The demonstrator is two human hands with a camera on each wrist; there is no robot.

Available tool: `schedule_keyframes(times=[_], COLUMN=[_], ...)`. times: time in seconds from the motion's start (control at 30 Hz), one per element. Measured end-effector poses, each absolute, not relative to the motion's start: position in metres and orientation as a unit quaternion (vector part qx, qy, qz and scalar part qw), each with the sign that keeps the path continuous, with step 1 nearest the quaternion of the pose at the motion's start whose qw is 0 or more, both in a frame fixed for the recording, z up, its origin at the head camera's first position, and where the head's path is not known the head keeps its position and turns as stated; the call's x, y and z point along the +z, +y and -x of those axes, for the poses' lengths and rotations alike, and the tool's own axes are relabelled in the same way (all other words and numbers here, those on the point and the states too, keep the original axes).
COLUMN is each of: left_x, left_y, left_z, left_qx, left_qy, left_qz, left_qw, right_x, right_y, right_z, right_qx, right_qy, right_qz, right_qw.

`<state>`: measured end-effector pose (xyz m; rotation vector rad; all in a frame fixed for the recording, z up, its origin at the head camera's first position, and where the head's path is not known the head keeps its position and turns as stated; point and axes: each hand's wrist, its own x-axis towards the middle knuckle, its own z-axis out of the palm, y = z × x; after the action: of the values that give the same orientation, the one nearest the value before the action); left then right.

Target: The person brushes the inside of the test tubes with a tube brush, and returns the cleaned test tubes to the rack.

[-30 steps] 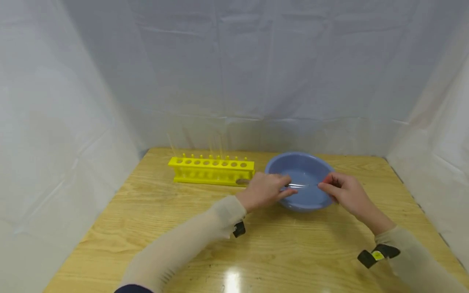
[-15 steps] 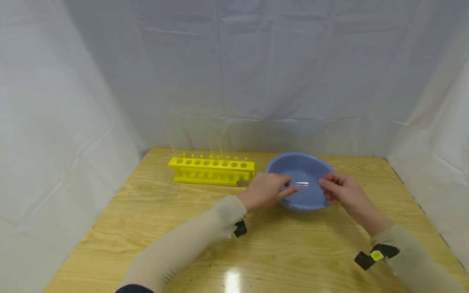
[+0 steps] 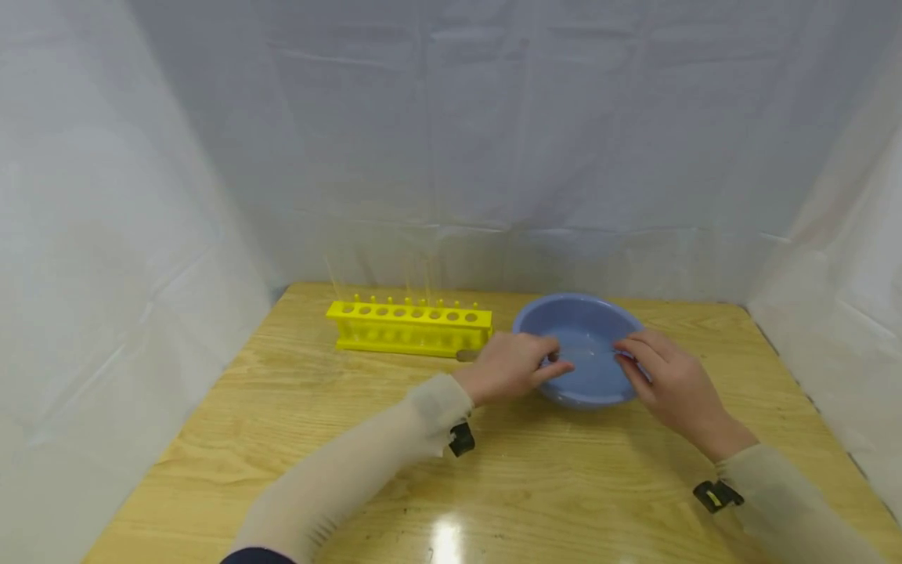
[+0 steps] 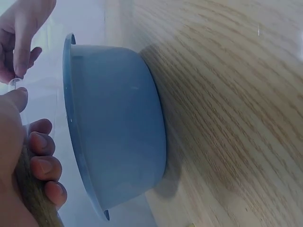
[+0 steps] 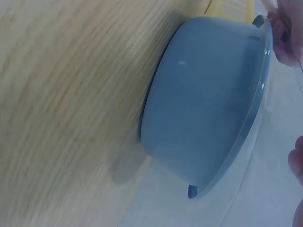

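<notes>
"Head view: how far along?"
"Midway, I'd judge. Faint clear tubes (image 3: 427,282) rise at the yellow rack (image 3: 409,321), toward ten o'clock from the blue bowl (image 3: 574,313). The left hand (image 3: 510,364) is at the bowl's nine o'clock, the right hand (image 3: 672,384) at three."
"Left wrist?"
"Left grip grasps a wooden handle (image 4: 32,189) and glass tube (image 4: 15,84); whether the right pinches anything is unclear."
"Right wrist?"
"The tube's end shows above the bowl; setting it down seems left."

Both sleeves (image 3: 373,450) are cream, each with a black wrist device (image 3: 461,440). Navy cloth (image 3: 257,556) edges the left sleeve.
</notes>
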<state>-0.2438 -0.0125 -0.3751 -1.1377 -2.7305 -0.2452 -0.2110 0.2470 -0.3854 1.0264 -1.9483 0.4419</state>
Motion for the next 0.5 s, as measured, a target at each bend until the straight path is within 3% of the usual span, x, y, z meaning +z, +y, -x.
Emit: schedule_keyframes(times=[0.3,0.5], left_x=[-0.3757,-0.3748], left_y=[-0.0096,-0.0092], left_z=[0.2394,0.2371], left_qx=[-0.084,-0.058], left_qy=[-0.915,-0.915], left_qz=[0.384,0.384], left_qw=[0.091,0.112], right_x=[-0.3860,-0.3881], right_y=[0.2495,0.2500], right_z=[0.2102,0.2051], right_qx=[0.158,0.217], right_qy=[-0.774,-0.816], right_qz=[-0.418,-0.384], right_qw=[0.449,0.373])
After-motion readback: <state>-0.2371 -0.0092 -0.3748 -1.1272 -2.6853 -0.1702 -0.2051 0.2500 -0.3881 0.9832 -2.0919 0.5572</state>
